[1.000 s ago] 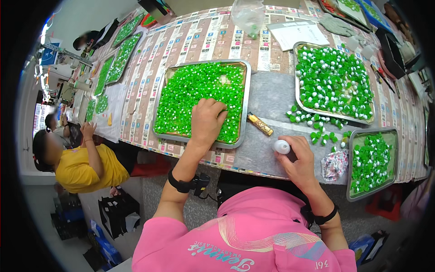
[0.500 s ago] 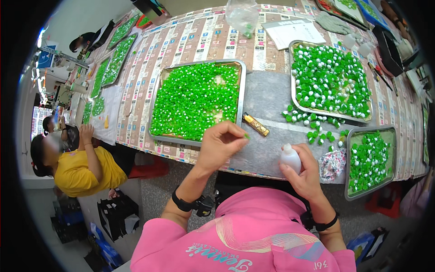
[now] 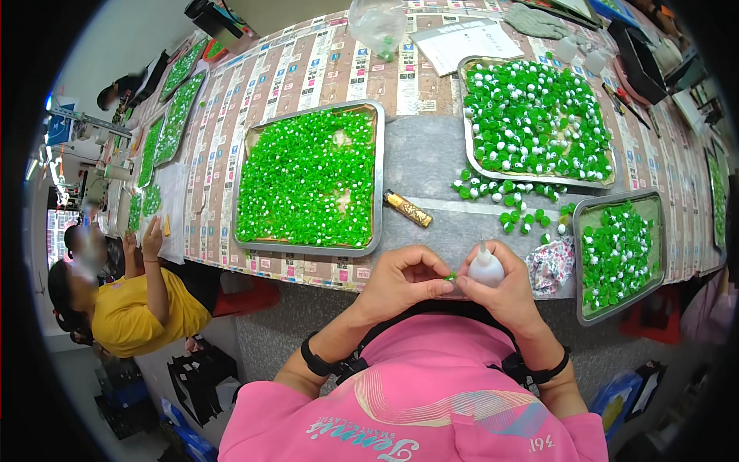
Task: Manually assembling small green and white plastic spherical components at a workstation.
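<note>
Between the thumb and forefinger of my left hand (image 3: 396,285) is a small green piece (image 3: 451,277); the fingers partly hide it. My right hand (image 3: 509,291) is wrapped round a white squeeze bottle (image 3: 486,269) with its thin nozzle up. Both hands meet at the table's near edge, fingertips close together. Beyond my left hand lies a metal tray (image 3: 379,162) filled with small green pieces with white centres. A gold-and-black lighter (image 3: 408,209) rests on the grey sheet (image 3: 423,158), touching or nearly touching this tray.
A far-right tray (image 3: 466,115) holds green pieces with white balls, and several loose ones (image 3: 523,219) lie before it. A smaller tray (image 3: 657,254) juts over the near edge beside a flowered cloth (image 3: 551,266). At left sits a person in a yellow top (image 3: 146,308).
My left hand has moved right and nearer to me with the green piece, up to the bottle. The bottle has shifted slightly left. The view has turned a little.
</note>
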